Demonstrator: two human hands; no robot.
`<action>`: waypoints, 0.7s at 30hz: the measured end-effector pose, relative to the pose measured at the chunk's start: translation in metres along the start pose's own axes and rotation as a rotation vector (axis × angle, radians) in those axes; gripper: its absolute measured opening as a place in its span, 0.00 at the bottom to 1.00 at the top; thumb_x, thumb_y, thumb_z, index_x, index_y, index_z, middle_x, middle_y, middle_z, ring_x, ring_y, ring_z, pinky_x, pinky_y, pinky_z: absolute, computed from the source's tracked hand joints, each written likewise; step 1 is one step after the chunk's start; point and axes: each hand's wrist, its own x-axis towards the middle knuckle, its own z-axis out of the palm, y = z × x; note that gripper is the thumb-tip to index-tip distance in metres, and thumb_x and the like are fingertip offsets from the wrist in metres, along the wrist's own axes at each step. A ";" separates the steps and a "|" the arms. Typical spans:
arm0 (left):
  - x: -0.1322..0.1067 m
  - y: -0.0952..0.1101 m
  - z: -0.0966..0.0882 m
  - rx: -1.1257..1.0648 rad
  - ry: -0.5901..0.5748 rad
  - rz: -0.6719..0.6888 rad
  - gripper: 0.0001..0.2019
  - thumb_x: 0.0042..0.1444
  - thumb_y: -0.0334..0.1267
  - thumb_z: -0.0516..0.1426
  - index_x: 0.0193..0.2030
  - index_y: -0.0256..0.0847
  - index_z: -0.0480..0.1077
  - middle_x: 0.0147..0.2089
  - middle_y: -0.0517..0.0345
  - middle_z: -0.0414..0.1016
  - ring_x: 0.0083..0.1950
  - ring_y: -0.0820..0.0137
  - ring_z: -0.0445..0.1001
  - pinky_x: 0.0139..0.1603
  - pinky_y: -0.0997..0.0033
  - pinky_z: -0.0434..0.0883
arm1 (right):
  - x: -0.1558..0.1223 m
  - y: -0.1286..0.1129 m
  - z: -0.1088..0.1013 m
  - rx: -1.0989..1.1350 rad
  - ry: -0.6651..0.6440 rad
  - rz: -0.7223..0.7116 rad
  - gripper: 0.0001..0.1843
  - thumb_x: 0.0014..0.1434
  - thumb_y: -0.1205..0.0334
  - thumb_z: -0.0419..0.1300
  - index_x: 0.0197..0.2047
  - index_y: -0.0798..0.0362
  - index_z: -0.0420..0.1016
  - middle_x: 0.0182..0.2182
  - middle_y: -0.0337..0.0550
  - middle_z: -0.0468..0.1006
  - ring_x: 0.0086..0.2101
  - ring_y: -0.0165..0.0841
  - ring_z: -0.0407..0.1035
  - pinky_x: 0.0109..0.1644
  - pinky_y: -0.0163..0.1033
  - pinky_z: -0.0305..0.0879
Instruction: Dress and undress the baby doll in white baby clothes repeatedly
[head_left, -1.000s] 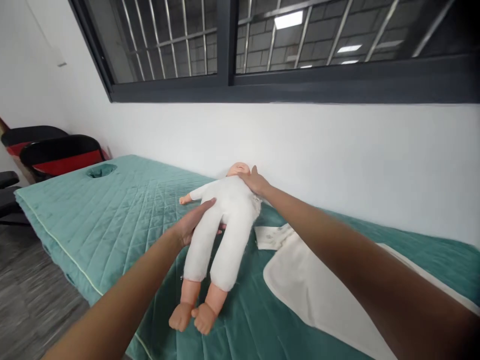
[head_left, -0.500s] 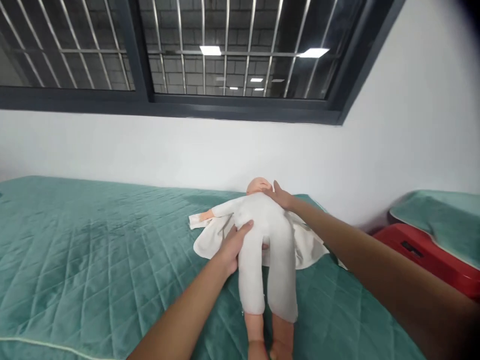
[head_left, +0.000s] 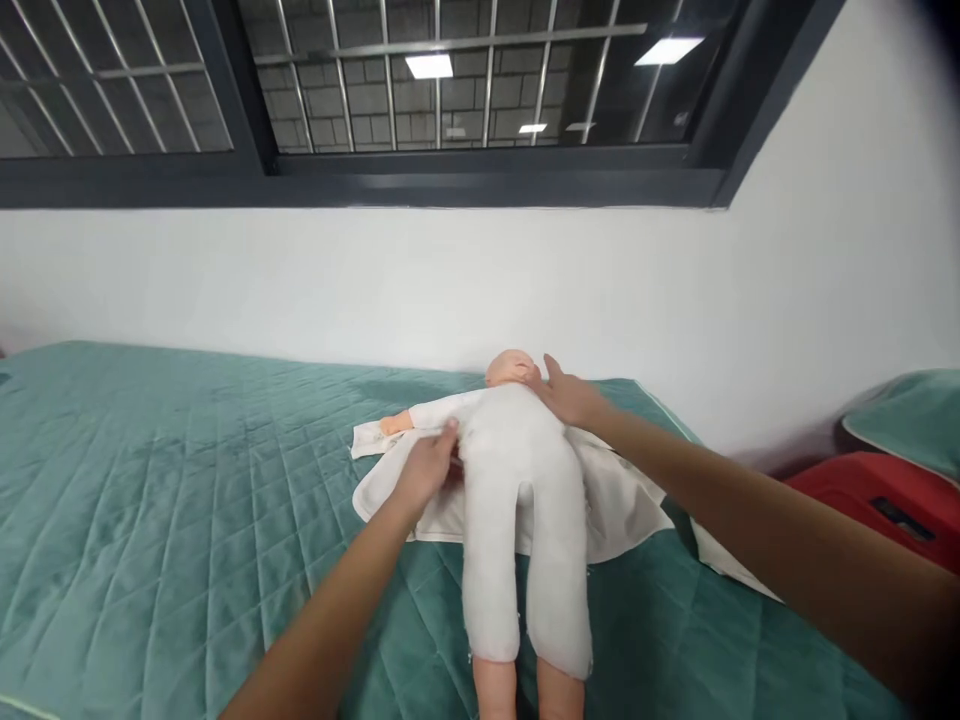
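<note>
The thumb of our left hand (head_left: 426,468) stands parted from the other fingers at the side of the doll (head_left: 521,450), by its waist; those fingers run partly out of sight, so we cannot tell whether they grip. On our right hand (head_left: 576,400) the thumb lifts wide and away, while the fingertips reach the doll's shoulder, just beside its head (head_left: 510,368); their hold is hidden too.

Between our 2 hands, the doll lies over a spread cream cloth (head_left: 622,510), head toward the wall (head_left: 337,280), 2 legs toward us. Its 1 visible arm stretches out along a cloth strip (head_left: 367,440) that looks like a sleeve.

We judge the step in hand to be settling the doll on the cloth. The next move seems to call for the head and trunk supported together, and the cloth smooth underneath, since a drag could bunch it.

Farther out, the quilted green mat (head_left: 210,480) bears everything, a red object (head_left: 840,490) sits beyond our right forearm, and the dark window frame (head_left: 487,178) crosses above.
</note>
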 end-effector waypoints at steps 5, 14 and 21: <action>0.033 -0.012 -0.006 0.705 0.358 0.334 0.16 0.64 0.41 0.49 0.40 0.39 0.77 0.44 0.48 0.78 0.50 0.58 0.72 0.50 0.60 0.68 | -0.007 -0.037 -0.008 -0.017 0.200 -0.251 0.30 0.68 0.48 0.44 0.67 0.56 0.56 0.52 0.54 0.76 0.51 0.45 0.70 0.57 0.48 0.60; 0.038 -0.037 -0.015 1.033 0.365 0.328 0.12 0.61 0.36 0.52 0.45 0.42 0.76 0.49 0.49 0.74 0.54 0.57 0.69 0.52 0.58 0.65 | -0.002 -0.135 0.074 -0.352 -0.206 -0.632 0.20 0.60 0.61 0.59 0.55 0.57 0.68 0.53 0.58 0.73 0.53 0.50 0.66 0.54 0.54 0.61; 0.055 -0.046 -0.030 0.906 0.402 0.326 0.12 0.59 0.39 0.56 0.46 0.40 0.77 0.49 0.46 0.72 0.54 0.56 0.69 0.54 0.59 0.66 | 0.011 -0.121 0.069 -0.307 -0.187 -0.614 0.17 0.63 0.58 0.57 0.53 0.54 0.67 0.50 0.53 0.76 0.47 0.46 0.71 0.51 0.50 0.63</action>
